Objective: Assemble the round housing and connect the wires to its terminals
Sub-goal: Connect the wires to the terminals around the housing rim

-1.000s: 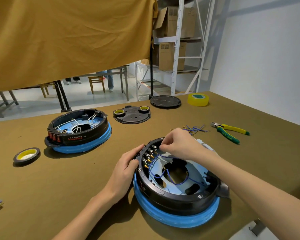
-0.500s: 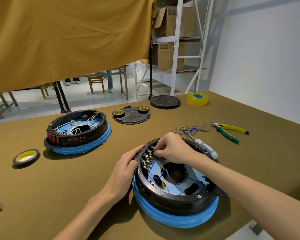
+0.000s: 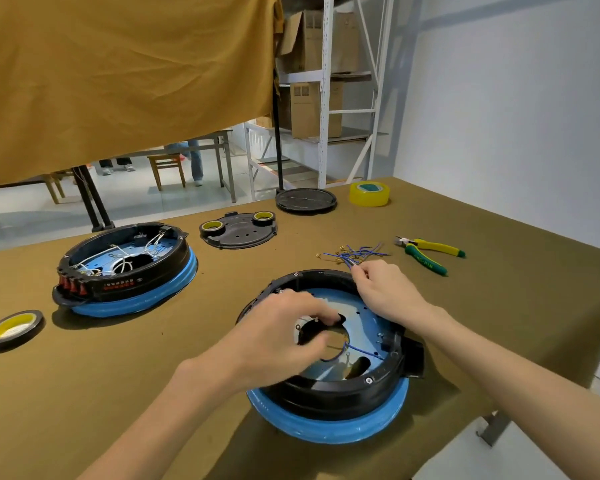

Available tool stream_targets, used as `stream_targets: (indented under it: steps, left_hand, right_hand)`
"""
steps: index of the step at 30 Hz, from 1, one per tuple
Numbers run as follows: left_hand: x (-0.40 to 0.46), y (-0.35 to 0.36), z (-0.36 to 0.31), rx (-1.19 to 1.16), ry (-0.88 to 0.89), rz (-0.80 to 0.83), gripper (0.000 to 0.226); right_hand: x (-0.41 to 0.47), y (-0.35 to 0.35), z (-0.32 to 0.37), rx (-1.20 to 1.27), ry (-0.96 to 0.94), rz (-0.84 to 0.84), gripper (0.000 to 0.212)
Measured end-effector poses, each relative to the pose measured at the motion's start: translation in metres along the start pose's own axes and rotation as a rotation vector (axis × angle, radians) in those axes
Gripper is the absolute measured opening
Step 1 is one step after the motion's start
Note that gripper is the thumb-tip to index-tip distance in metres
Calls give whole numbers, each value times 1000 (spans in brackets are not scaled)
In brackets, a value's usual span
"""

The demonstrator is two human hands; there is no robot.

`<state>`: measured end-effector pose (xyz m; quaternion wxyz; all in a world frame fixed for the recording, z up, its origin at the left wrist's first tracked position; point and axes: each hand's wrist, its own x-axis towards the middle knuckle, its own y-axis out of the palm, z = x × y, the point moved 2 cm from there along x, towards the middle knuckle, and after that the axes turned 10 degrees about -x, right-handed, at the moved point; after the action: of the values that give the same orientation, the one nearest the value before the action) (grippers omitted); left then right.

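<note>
The round housing [image 3: 329, 396], a black ring on a blue base, sits open-topped on the table in front of me. Over its central hole, my left hand [image 3: 278, 341] has thumb and fingers curled, pinching the end of a blue wire [image 3: 362, 352] that runs across the blue inner plate. My right hand [image 3: 387, 292] is at the housing's far rim. Its fingertips pinch a strand from the loose bundle of blue wires [image 3: 355, 252] with gold ring ends lying just behind the housing. The terminals on the left rim are mostly hidden by my left hand.
A second housing [image 3: 125, 275] with white wires stands at left. Behind are a black lid [image 3: 239, 233] carrying two tape rolls, a black disc [image 3: 305, 199] and a yellow tape roll [image 3: 369, 193]. Pliers [image 3: 430, 254] lie at right, another tape roll [image 3: 13, 327] at far left.
My right hand left the terminals on the left rim and reached back to the wire bundle. My left hand came off the housing's left side and moved over its centre.
</note>
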<state>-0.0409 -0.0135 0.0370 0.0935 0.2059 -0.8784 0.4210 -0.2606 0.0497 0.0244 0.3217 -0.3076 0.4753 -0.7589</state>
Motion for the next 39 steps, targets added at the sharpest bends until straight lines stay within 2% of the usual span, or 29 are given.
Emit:
stream_targets:
  steps: [2, 5, 8, 14, 17, 22, 29, 33, 39]
  left_hand:
    - [17, 16, -8, 89, -23, 179, 29]
    - [37, 33, -16, 220, 24, 241, 29]
    - [45, 37, -13, 214, 37, 236, 21]
    - [40, 23, 3, -214, -40, 210, 15]
    - [39, 22, 7, -162, -14, 151, 14]
    - [39, 21, 12, -25, 16, 154, 20]
    - [47, 23, 14, -20, -13, 86, 12]
    - [48, 26, 14, -29, -6, 128, 15]
    - [43, 20, 15, -159, 33, 132, 44]
  right_hand:
    - [1, 4, 0, 21, 9, -3, 51]
    - [4, 4, 2, 81, 2, -7, 54]
    - [8, 5, 2, 123, -17, 3, 53]
    - [21, 9, 6, 132, -53, 42, 49]
    - [29, 12, 12, 133, -84, 61, 48]
    - [35, 17, 13, 156, -108, 76, 49]
    - [36, 19, 13, 140, -108, 54, 51]
    - [35, 18, 12, 137, -109, 47, 51]
    - [34, 18, 11, 151, -117, 50, 54]
